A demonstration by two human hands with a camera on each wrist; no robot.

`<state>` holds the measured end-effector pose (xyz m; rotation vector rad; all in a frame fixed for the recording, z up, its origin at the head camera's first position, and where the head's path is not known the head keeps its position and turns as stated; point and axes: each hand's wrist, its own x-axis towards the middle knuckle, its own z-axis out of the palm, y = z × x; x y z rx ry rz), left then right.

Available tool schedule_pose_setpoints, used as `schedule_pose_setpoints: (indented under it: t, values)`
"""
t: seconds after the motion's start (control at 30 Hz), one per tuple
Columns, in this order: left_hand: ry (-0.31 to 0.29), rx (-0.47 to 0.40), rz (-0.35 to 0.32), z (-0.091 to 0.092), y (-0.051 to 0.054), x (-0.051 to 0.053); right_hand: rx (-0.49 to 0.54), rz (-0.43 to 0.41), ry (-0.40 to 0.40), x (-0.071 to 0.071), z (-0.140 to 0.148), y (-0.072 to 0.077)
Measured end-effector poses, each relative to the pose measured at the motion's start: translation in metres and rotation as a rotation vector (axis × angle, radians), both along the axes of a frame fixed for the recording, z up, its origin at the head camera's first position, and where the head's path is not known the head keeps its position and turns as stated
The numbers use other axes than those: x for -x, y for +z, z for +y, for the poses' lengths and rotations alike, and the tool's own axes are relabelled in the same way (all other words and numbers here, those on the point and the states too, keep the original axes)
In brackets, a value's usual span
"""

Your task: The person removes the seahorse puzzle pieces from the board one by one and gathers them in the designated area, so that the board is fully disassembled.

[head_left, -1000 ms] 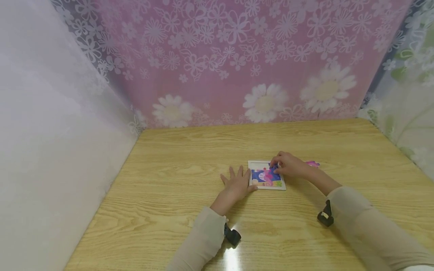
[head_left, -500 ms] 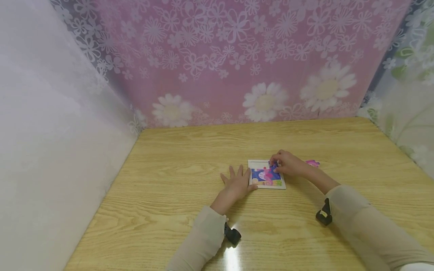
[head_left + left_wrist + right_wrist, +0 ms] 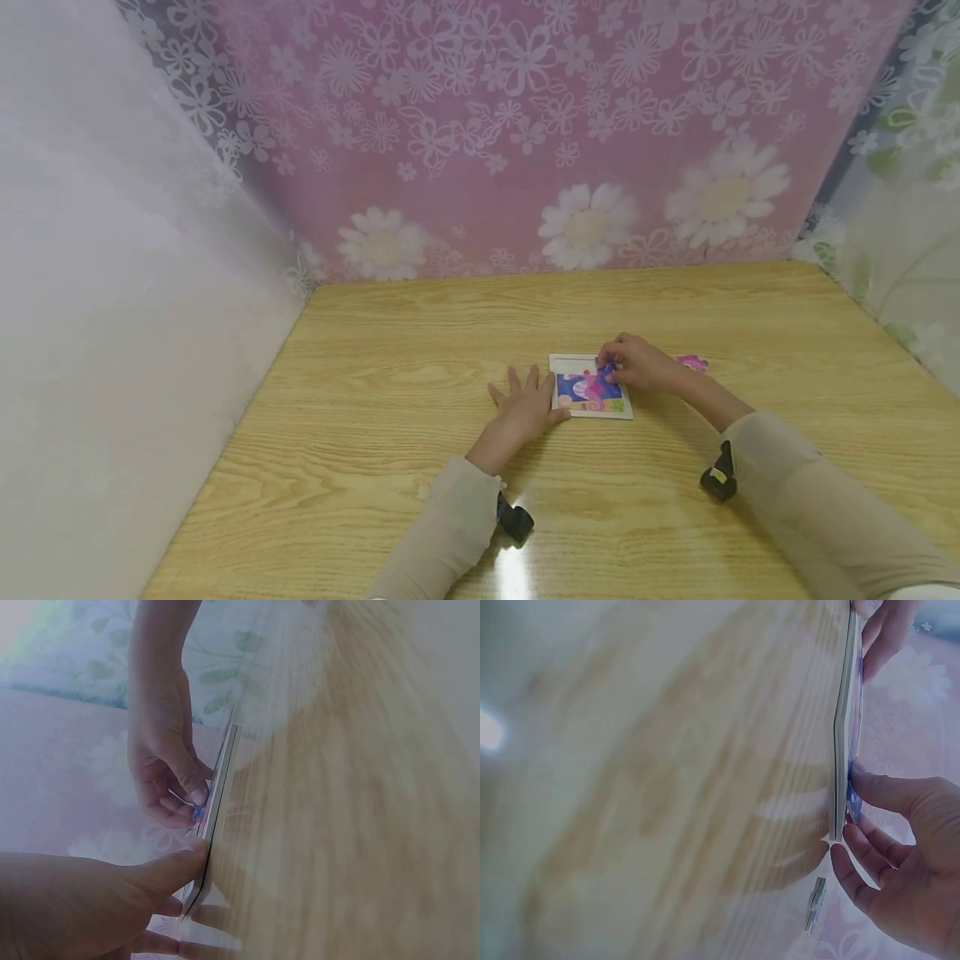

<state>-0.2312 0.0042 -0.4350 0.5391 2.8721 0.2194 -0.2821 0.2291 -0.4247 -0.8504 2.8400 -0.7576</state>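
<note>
A small puzzle board point(image 3: 573, 364) with a white frame lies on the table, its lower part filled with blue, pink and yellow picture pieces. My left hand point(image 3: 521, 412) rests at its left edge with fingers spread and the thumb on the frame's lower corner. At the board's upper right my right hand point(image 3: 636, 363) pinches a blue puzzle piece point(image 3: 854, 804) between thumb and fingers. That piece looks slightly tilted over the board in the right wrist view. Part of the board's right side is hidden under this hand.
Loose pink puzzle pieces point(image 3: 692, 362) lie on the table just beyond the right wrist, seen as a small stack in the right wrist view. The wooden table point(image 3: 405, 375) meets a flowered pink cloth point(image 3: 465, 167) at the back and pale cloth at both sides.
The blue piece under the right fingers has shifted slightly at the board's upper right. Both hands stay almost where they were.
</note>
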Motion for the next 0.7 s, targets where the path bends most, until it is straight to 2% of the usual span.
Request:
schedule_pose_setpoints:
  t: [0.27,0.47,0.7]
  values:
    - [0.008,0.008,-0.003,0.0008,-0.0008,0.0004,0.043,-0.019,-0.028,-0.0006,0.0007,-0.0010]
    - [0.008,0.008,0.000,0.0009,-0.0004,0.0004,0.013,-0.023,-0.049,-0.0023,0.0000,0.0006]
    - [0.011,0.012,0.003,0.0009,-0.0003,0.0004,0.043,0.005,-0.056,-0.0038,-0.0006,0.0027]
